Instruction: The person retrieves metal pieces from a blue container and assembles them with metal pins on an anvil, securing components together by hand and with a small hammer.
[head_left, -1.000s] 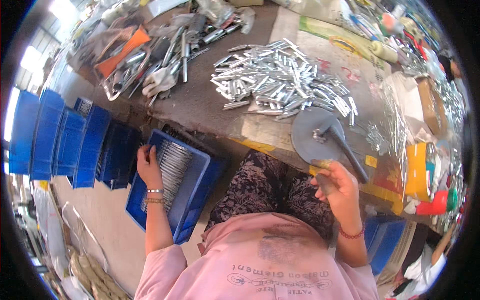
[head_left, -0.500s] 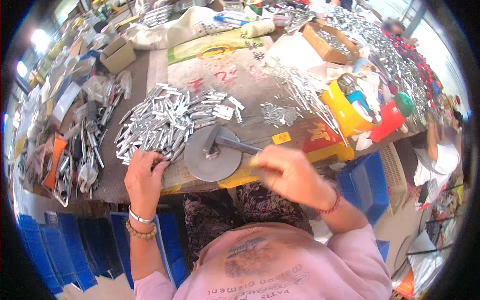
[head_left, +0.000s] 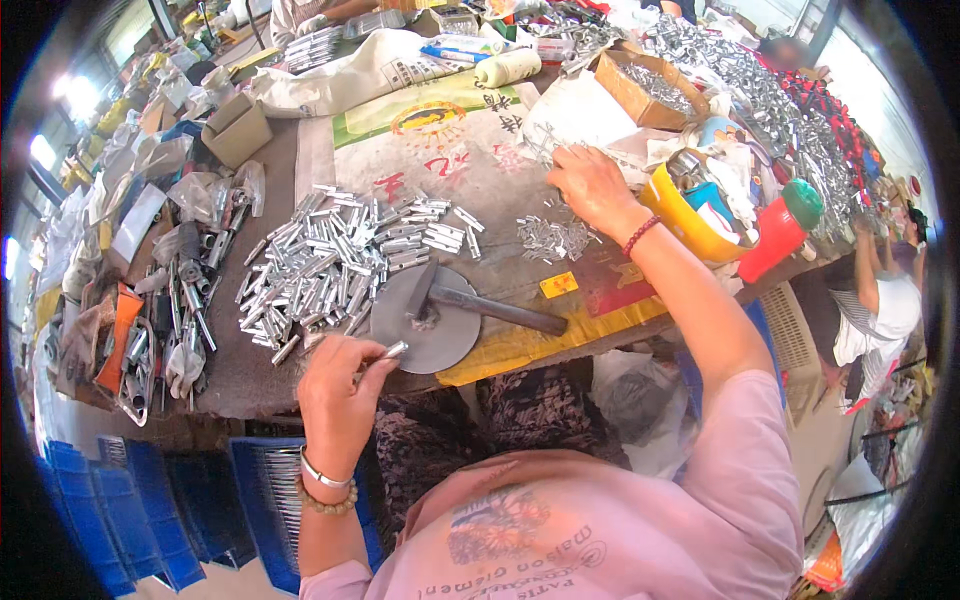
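Note:
My left hand (head_left: 342, 388) pinches a short silver metal tube (head_left: 396, 350) between thumb and fingertips, beside the left edge of a round grey metal disc (head_left: 455, 345). A hammer (head_left: 505, 311) lies with its head on the disc and its handle pointing right. Further off, my right hand (head_left: 597, 188) reaches over thin metal rods (head_left: 543, 136), its fingers bent and close together. What it grips, if anything, is hidden. Behind the disc spreads a heap of short metal tubes (head_left: 325, 265). A small pile of tiny metal parts (head_left: 552, 238) sits just below my right hand.
A yellow container (head_left: 690, 222) and a red one with a green top (head_left: 780, 235) stand at the right. Beyond them are a cardboard box of metal parts (head_left: 655, 85) and a large metal heap (head_left: 720, 60). Tools and bags crowd the left. Blue bins (head_left: 120, 510) stand below the table.
My right hand has left the hammer handle and moved far forward to the rods; the hammer now rests on the disc. My left hand has moved right from the heap's edge, holding a tube.

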`<state>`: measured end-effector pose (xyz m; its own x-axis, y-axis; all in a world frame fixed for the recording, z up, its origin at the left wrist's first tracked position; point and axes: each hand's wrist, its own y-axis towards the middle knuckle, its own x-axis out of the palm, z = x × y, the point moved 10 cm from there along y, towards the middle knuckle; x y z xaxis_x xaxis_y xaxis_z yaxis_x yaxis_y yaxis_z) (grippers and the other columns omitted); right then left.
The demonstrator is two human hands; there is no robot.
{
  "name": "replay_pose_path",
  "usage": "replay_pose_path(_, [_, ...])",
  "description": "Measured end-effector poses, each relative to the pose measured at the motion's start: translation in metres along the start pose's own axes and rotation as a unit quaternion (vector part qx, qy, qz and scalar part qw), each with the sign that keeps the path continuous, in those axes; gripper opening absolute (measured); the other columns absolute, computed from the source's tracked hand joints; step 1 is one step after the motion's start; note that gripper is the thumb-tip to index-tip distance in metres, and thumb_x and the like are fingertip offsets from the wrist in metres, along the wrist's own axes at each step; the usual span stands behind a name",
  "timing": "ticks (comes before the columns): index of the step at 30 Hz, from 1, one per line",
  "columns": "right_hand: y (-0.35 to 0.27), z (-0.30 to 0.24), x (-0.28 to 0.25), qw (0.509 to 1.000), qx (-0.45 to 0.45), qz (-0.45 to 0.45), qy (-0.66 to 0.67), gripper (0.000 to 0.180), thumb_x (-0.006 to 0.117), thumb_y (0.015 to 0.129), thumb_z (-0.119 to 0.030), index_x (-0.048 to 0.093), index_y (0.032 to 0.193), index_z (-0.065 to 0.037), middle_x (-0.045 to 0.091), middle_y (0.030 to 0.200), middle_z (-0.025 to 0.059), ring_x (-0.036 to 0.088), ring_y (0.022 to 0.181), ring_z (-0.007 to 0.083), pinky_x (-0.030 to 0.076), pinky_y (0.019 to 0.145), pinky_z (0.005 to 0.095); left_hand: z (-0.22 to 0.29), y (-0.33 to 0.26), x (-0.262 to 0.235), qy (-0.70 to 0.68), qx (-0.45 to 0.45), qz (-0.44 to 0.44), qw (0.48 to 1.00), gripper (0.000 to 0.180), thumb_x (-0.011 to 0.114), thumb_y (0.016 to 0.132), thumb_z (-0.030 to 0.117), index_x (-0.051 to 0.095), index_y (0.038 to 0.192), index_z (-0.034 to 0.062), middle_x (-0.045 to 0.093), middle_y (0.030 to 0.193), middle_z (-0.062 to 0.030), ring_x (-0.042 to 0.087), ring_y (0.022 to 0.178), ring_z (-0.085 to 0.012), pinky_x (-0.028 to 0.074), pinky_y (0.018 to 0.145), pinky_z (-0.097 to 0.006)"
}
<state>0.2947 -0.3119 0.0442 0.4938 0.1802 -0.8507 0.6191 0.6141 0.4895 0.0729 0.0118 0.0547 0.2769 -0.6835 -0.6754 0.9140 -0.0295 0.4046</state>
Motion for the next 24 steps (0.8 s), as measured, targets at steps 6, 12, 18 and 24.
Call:
replay_pose_path(6, [-0.001, -0.022, -0.018, 0.997, -0.055, 0.011, 0.061, 0.014, 0.071, 0.083, -0.004, 0.07, 0.096, -0.009, 0.066, 0.1, 0.0102, 0.068, 0.103, 0.0338, 0.056, 0.091, 0.0478, 0.006, 0.012, 0.016, 0.004, 0.025, -0.038, 0.999, 0.017, 0.087, 0.086, 0.006, 0.075, 0.098, 0.0049, 0.065, 0.089, -0.011, 0.066, 0.085, -0.0325, 0.052, 0.074, -0.042])
replay_pose_path(12, [-0.006, -0.144, -0.086, 0.972, -0.061, 0.028, 0.224, 0.029, 0.069, 0.085, -0.003, 0.075, 0.113, -0.009, 0.068, 0.098, 0.0109, 0.067, 0.097, 0.0347, 0.057, 0.086, 0.046, 0.001, 0.012, 0.023, 0.0, 0.036, -0.024, 0.999, 0.017, 0.085, 0.088, 0.006, 0.081, 0.105, 0.0039, 0.068, 0.094, -0.0115, 0.068, 0.089, -0.0311, 0.053, 0.078, -0.039])
replay_pose_path(18, [-0.028, -0.214, -0.083, 0.953, -0.033, -0.025, 0.301, 0.018, 0.07, 0.086, -0.003, 0.076, 0.103, -0.007, 0.061, 0.096, 0.0091, 0.066, 0.094, 0.0306, 0.057, 0.082, 0.0434, 0.0, 0.011, 0.025, -0.017, 0.019, -0.03, 0.999, 0.018, 0.087, 0.086, 0.009, 0.08, 0.102, 0.0071, 0.067, 0.094, -0.008, 0.068, 0.093, -0.031, 0.054, 0.078, -0.043])
replay_pose_path(24, [-0.026, -0.215, -0.079, 0.959, -0.012, -0.021, 0.281, 0.007, 0.07, 0.086, -0.005, 0.072, 0.093, -0.008, 0.06, 0.095, 0.0085, 0.067, 0.095, 0.0303, 0.056, 0.082, 0.0437, 0.001, 0.009, 0.023, 0.001, 0.028, -0.012, 1.0, 0.019, 0.088, 0.085, 0.009, 0.081, 0.103, 0.0079, 0.067, 0.094, -0.0073, 0.068, 0.092, -0.0302, 0.054, 0.079, -0.042])
